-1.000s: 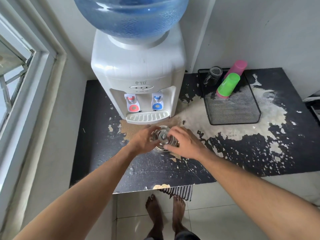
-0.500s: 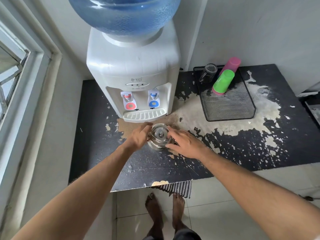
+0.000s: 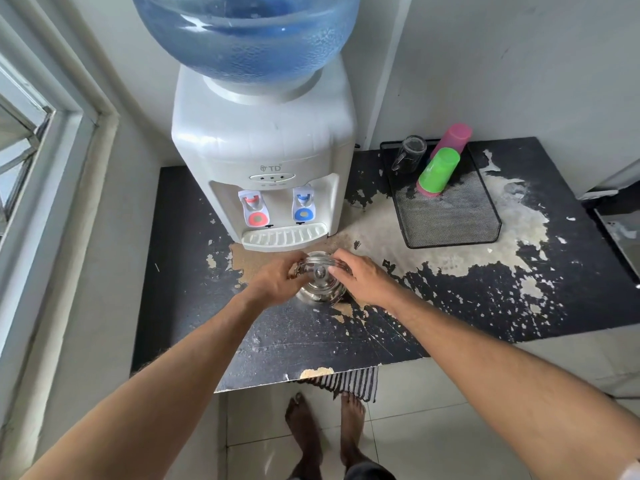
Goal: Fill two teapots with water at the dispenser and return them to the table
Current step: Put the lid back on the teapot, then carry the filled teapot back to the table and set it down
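A shiny steel teapot (image 3: 318, 291) with a knobbed lid stands on the worn black counter (image 3: 194, 306), just in front of the white water dispenser (image 3: 263, 140) and its drip tray (image 3: 284, 237). My left hand (image 3: 273, 282) grips the teapot's left side and my right hand (image 3: 363, 282) its right side. The fingers of both meet the thin metal handle that arches over the lid. The red tap (image 3: 256, 213) and blue tap (image 3: 304, 207) are above and behind the teapot. Only one teapot is in view.
A black mesh tray (image 3: 450, 220) at the back right holds a green cup (image 3: 438, 171), a pink cup (image 3: 453, 136) and a glass (image 3: 408, 154). A window frame (image 3: 52, 168) runs along the left. The counter's front edge lies near my bare feet and a striped mat (image 3: 353, 382).
My hands have shifted from covering the lid to the teapot's two sides, so the lid and handle now show. The view has tilted slightly.
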A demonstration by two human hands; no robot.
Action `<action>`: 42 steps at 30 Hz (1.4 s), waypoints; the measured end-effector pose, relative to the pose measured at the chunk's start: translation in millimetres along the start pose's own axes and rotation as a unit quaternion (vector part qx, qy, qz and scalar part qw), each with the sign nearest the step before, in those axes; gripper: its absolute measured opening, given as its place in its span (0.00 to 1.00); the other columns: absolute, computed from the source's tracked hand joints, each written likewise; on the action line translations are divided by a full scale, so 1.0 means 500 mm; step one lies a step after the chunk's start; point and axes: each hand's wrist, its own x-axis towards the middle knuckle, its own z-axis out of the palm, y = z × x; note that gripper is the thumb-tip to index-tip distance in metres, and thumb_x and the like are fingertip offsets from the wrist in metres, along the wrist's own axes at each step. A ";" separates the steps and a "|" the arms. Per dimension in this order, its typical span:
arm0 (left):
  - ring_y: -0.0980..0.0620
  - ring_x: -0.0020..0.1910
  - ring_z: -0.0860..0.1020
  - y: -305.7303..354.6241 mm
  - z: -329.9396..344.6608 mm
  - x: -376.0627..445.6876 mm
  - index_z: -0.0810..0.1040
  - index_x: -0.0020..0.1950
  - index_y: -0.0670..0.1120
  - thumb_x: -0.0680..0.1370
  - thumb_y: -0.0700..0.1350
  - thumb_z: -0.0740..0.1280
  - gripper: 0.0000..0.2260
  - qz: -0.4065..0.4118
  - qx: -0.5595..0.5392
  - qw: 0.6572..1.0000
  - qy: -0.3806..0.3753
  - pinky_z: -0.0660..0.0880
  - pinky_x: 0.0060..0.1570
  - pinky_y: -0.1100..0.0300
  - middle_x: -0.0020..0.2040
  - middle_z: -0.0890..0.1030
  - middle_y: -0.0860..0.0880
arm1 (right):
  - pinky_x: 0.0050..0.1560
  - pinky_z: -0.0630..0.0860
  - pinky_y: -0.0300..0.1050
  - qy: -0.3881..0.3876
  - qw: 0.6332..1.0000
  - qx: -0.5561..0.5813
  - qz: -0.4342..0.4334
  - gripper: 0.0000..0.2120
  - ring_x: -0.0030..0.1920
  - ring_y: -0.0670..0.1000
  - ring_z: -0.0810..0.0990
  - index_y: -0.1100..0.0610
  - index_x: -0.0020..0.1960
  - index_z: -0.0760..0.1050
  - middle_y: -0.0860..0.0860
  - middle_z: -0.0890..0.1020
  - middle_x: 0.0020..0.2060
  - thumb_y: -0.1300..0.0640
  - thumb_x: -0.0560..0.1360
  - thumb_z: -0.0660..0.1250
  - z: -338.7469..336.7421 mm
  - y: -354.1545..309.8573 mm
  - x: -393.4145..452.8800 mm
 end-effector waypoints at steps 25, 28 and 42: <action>0.44 0.48 0.83 0.505 0.258 0.157 0.82 0.52 0.40 0.83 0.50 0.67 0.14 0.102 -0.002 0.995 -0.013 0.79 0.51 0.53 0.49 0.85 0.39 | 0.40 0.80 0.55 0.208 0.977 0.041 0.033 0.05 0.42 0.52 0.82 0.52 0.51 0.72 0.51 0.81 0.43 0.51 0.83 0.63 -0.387 0.237 -0.265; 0.46 0.43 0.79 0.596 0.342 0.178 0.80 0.53 0.34 0.83 0.46 0.66 0.14 0.109 -0.013 0.994 0.002 0.75 0.45 0.60 0.46 0.82 0.37 | 0.40 0.81 0.52 0.222 0.974 0.047 0.027 0.03 0.42 0.49 0.82 0.47 0.51 0.73 0.47 0.82 0.44 0.49 0.83 0.64 -0.457 0.306 -0.329; 0.59 0.25 0.72 1.159 0.910 0.278 0.77 0.36 0.43 0.82 0.42 0.67 0.14 0.211 -0.035 0.975 -0.068 0.70 0.29 0.68 0.29 0.75 0.50 | 0.43 0.83 0.54 0.343 0.934 0.069 0.067 0.09 0.44 0.52 0.85 0.44 0.44 0.71 0.48 0.82 0.41 0.49 0.83 0.65 -0.876 0.749 -0.798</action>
